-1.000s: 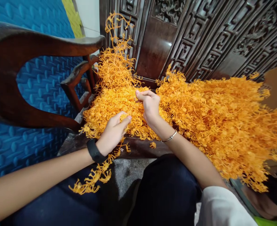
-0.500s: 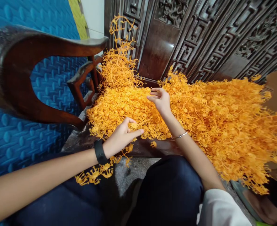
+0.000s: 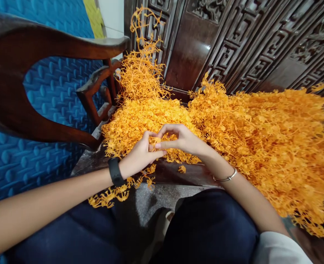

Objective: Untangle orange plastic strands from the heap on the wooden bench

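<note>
My left hand point(image 3: 138, 156), with a black band at the wrist, is curled around a strand of orange plastic flower-like pieces point(image 3: 109, 197). The strand's free end hangs below the wrist over my leg. From the right, my right hand point(image 3: 182, 138) meets it, thumb and forefinger pinching at a small orange flower piece point(image 3: 155, 140) by the left fingertips. Exactly how the two pieces join is hidden by the fingers. Just behind both hands lies a heap of loose orange flower pieces point(image 3: 150, 113).
A larger orange heap point(image 3: 255, 139) spreads to the right. Bare branching orange stems point(image 3: 141, 73) are piled at the back left. One stray piece point(image 3: 182, 169) lies on the dark wooden seat edge. A curved armrest point(image 3: 10, 73) stands left, a carved wooden backrest point(image 3: 189, 51) behind.
My right hand has come from above the heap down and left to my left hand, its fingers closing at the flower piece there. My left hand has stayed nearly in place.
</note>
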Tool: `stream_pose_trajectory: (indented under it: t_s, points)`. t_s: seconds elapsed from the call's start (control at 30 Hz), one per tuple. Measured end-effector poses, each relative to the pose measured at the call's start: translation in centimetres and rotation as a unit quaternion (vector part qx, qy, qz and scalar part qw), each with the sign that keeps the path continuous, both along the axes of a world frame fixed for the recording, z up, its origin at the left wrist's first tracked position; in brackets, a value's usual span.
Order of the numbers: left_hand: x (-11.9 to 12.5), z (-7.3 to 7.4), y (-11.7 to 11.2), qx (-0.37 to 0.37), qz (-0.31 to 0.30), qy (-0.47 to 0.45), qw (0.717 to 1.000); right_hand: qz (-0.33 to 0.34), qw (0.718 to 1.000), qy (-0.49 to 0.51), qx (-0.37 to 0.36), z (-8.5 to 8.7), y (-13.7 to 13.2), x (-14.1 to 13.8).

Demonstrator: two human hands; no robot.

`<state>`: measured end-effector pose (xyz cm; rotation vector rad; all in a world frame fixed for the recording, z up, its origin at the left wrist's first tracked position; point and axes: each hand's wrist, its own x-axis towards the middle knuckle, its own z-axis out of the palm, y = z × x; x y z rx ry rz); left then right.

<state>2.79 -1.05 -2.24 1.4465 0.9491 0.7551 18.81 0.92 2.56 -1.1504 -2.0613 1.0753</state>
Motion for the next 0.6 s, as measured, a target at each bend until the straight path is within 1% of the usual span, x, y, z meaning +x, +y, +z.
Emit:
stream_pose_trajectory:
  t_s: [0.07, 0.13, 0.17, 0.2, 0.27, 0.33, 0.4, 0.5, 0.6]
  points:
    - [-0.1, 0.1, 0.0, 0.006, -0.004, 0.015, 1.0, -0.036, 0.993, 0.099, -0.056, -0.4, 0.2, 0.0]
    - [-0.2, 0.1, 0.1, 0.025, -0.016, 0.017, 0.999, -0.062, 0.971, 0.2, -0.112, -0.5, 0.4, 0.1]
    - [-0.2, 0.1, 0.1, 0.038, -0.022, 0.017, 0.999, -0.069, 0.961, 0.235, -0.131, -0.6, 0.5, 0.1]
    - [-0.3, 0.2, 0.1, 0.052, -0.026, 0.02, 0.998, -0.077, 0.953, 0.254, -0.144, -0.6, 0.6, 0.0]
    - [-0.5, 0.3, 0.1, 0.08, -0.031, 0.034, 0.996, -0.09, 0.948, 0.261, -0.156, -0.8, 0.8, 0.0]
    - [-0.8, 0.5, 0.0, 0.098, -0.043, 0.051, 0.993, -0.104, 0.948, 0.257, -0.156, -1.0, 1.1, -0.1]
    - [-1.0, 0.7, -0.2, 0.112, -0.041, 0.063, 0.991, -0.13, 0.946, 0.263, -0.135, -1.2, 1.3, -0.1]
    - [-1.0, 1.1, -0.5, 0.128, -0.004, 0.068, 0.989, -0.182, 0.94, 0.275, -0.092, -1.3, 1.5, -0.4]
    - [-0.8, 1.4, -0.8, 0.135, 0.025, 0.067, 0.988, -0.217, 0.933, 0.279, -0.067, -0.9, 1.6, -0.8]
